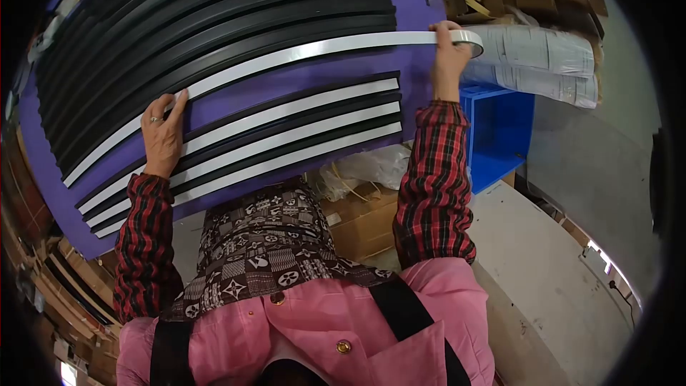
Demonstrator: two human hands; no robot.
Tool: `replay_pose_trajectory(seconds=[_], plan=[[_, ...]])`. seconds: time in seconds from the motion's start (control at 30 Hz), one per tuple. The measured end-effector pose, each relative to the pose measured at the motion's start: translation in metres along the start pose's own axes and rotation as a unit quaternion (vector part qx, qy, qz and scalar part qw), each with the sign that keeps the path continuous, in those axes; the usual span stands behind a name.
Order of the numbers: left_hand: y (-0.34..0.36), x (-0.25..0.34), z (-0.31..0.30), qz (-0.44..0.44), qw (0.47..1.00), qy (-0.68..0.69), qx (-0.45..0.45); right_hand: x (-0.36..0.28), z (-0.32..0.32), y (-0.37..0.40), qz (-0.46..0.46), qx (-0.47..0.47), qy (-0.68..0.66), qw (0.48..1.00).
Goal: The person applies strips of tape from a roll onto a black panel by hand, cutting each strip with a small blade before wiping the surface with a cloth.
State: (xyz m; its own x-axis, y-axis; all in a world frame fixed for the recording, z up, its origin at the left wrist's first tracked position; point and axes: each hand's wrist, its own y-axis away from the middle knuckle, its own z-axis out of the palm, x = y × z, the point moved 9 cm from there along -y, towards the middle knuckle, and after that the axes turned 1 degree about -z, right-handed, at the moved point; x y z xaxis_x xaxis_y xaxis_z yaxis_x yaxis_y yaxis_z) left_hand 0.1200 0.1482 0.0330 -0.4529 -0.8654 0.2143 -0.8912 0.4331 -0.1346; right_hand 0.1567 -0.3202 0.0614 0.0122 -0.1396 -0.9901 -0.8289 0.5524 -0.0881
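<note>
The hands are set well apart. By the right hand, a roll of white tape is gripped beyond the right-hand end of the black strips. The left hand is not closed round anything: its fingers are rested on the run of white tape, toward the other end. Between the hands, the tape is drawn out in a long, shallow curve along the near edge of the ribbed black strips, and its free span to the roll is held nearly straight.

For a clean lay, even tension is best kept from the roll, with the tape lined up to the strip's edge before it is pressed — a fingertip can then be slid along it, so that creases and trapped air are avoided.

Nearer the body, three tape-faced strips are laid side by side on the purple bench. Beyond the bench's right side, a blue crate is placed beside plastic-wrapped bundles — a cardboard box is seen below the near edge.
</note>
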Motion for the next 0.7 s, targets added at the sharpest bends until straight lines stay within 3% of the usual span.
replay_pose_trajectory(seconds=[0.03, 0.1, 0.37, 0.43, 0.47, 0.5, 0.6, 0.63, 0.7], plan=[[0.0, 0.001, -0.001, 0.004, 1.0, -0.007, 0.001, 0.007, 0.002, -0.006, -0.039, -0.044, 0.105, 0.993], [0.002, 0.0, 0.002, 0.008, 1.0, 0.002, -0.001, 0.03, 0.0, -0.01, -0.041, -0.046, 0.25, 0.966], [0.003, -0.004, 0.005, -0.006, 0.999, -0.02, -0.028, 0.056, 0.013, -0.004, -0.109, -0.064, 0.393, 0.911], [0.001, -0.001, 0.001, -0.005, 0.999, -0.02, -0.026, 0.04, 0.04, 0.008, -0.292, -0.061, 0.61, 0.734], [0.001, 0.002, 0.0, -0.001, 0.998, -0.054, -0.027, 0.043, 0.043, 0.005, -0.287, -0.088, 0.639, 0.708], [-0.003, 0.005, 0.0, 0.003, 0.996, -0.088, -0.026, 0.032, 0.041, 0.002, -0.292, -0.083, 0.639, 0.706], [-0.034, 0.053, -0.006, 0.062, 0.996, -0.027, 0.052, 0.026, 0.032, -0.001, -0.042, -0.236, 0.665, 0.708], [-0.053, 0.082, -0.001, 0.099, 0.994, 0.022, 0.048, 0.002, 0.041, 0.0, -0.054, -0.238, 0.665, 0.706], [-0.091, 0.14, 0.023, 0.179, 0.978, 0.101, 0.035, -0.034, 0.068, -0.005, -0.061, -0.254, 0.562, 0.785]])
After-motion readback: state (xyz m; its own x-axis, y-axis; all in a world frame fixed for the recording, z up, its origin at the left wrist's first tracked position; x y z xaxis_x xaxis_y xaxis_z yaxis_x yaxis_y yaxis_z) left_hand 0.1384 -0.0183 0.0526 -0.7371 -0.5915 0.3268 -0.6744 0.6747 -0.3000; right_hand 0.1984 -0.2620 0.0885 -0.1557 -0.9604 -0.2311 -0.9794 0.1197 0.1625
